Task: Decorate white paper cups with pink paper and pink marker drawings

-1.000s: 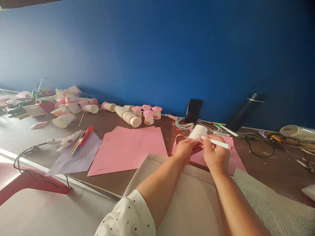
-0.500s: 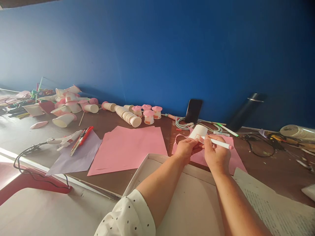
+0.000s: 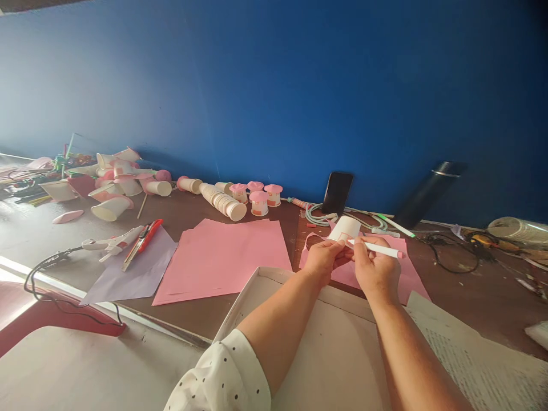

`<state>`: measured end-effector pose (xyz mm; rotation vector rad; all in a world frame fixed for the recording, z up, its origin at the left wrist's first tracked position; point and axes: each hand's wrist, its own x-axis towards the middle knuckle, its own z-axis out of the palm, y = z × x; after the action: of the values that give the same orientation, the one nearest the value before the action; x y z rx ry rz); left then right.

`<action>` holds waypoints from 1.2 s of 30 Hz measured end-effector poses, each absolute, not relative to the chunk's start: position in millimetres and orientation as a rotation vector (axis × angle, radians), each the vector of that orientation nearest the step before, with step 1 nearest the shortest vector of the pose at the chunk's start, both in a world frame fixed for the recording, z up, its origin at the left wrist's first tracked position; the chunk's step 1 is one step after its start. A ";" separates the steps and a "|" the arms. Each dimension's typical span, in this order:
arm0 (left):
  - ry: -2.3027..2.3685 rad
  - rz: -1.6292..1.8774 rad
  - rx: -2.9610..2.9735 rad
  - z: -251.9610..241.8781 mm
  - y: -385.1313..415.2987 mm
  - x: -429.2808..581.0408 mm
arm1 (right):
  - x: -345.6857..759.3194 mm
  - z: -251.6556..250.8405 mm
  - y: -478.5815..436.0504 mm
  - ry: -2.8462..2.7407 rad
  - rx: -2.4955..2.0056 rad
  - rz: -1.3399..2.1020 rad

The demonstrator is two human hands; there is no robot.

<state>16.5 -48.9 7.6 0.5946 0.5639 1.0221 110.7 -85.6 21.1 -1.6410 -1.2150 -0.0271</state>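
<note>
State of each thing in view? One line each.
White paper cup: tilted, held in left grip
White pink-ended marker pen: held in right grip, tip at cup
Four pink-topped white paper cups: standing
Row of white paper cups: nested, lying sideways
Pink paper sheets: flat, stacked
Red-and-grey box cutter: lying on lavender paper
White plastic glue gun: lying; power unclear
Black rectangular phone: propped, screen dark
Pale cable: coiled

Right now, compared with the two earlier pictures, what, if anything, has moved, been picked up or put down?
Nothing has visibly moved, beyond any pen shift too slight to tell, and nothing was taken up or let go. The left hand still holds the white paper cup, the right hand the white felt-tip pen at its side. The smartphone and red utility knife stayed put.
</note>
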 end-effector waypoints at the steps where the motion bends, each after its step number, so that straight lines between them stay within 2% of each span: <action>1: 0.567 1.025 0.591 6.8 -48.5 16.8 | 110.5 21.6 -85.9 -1.219 -1.640 -0.028; 36: 0.580 1.062 0.541 9.7 -48.4 17.1 | 108.5 21.7 -85.6 -1.230 -1.671 -0.047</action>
<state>17.1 -48.4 9.7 0.5412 0.5803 1.0615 108.5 -85.6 21.7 -1.6712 -1.2303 -0.0472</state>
